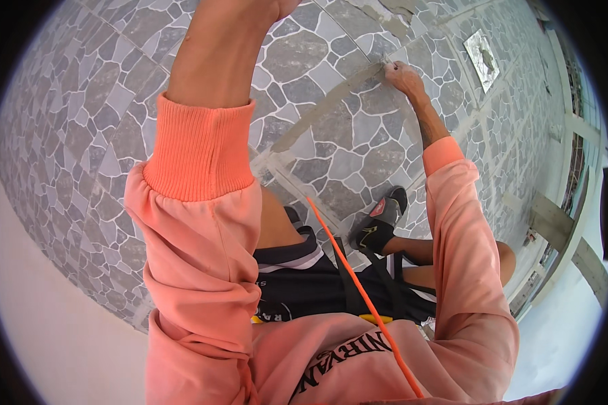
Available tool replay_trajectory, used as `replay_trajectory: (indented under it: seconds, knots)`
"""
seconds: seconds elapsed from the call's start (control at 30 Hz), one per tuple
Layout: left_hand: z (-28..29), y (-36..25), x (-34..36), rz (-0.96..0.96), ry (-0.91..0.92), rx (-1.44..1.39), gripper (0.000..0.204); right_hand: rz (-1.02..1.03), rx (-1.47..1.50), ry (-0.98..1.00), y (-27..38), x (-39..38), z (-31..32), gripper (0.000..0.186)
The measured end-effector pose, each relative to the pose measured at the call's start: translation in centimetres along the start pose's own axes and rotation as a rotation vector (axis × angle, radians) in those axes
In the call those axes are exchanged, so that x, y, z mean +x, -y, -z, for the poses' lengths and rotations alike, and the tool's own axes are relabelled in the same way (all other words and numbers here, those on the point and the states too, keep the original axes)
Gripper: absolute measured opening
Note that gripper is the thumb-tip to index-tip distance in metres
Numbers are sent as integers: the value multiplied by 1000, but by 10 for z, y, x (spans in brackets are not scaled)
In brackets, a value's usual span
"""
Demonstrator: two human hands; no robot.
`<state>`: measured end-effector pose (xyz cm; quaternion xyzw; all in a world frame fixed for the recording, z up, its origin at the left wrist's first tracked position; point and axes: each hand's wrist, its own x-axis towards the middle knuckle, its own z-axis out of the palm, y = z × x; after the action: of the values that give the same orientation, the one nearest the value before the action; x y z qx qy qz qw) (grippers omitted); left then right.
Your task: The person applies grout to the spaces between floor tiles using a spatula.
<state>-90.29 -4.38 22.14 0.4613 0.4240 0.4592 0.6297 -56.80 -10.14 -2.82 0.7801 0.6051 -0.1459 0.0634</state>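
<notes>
My right hand (405,77) is low over the stone-patterned floor tiles (358,165), its fingers pinched together. Something small and pale sits at the fingertips, against a tile joint, too small to name. From there a grey, smeared joint line (317,121) runs down to the left. My left hand (287,7) is cut off by the top edge, with only its wrist side showing. Its fingers, and anything in them, are out of sight.
A whitish, smeared rectangular board (482,59) lies on the tiles at the far right. Grey paste (393,15) spreads over tiles at the top. My shoe (383,217) stands on the floor. A pale wall (40,304) borders the left, and concrete beams (554,219) the right.
</notes>
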Motion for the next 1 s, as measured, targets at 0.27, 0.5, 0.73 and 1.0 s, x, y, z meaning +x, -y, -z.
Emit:
replay_trajectory:
  seconds: [0.27,0.5,0.73,1.0]
  knots:
    - [-9,-9,6,71,15,35,14,178,-155,117,-22,38,16,56]
    - [-12,-19,0,125,28,16,15,-104,52,412,39,17,28,60]
    - [7,-5,0,-7,107,-56,14,-108,100,530,96,-29,15,59]
    - [27,17,22,24,78,-109,10,296,154,634,172,-117,-7,52]
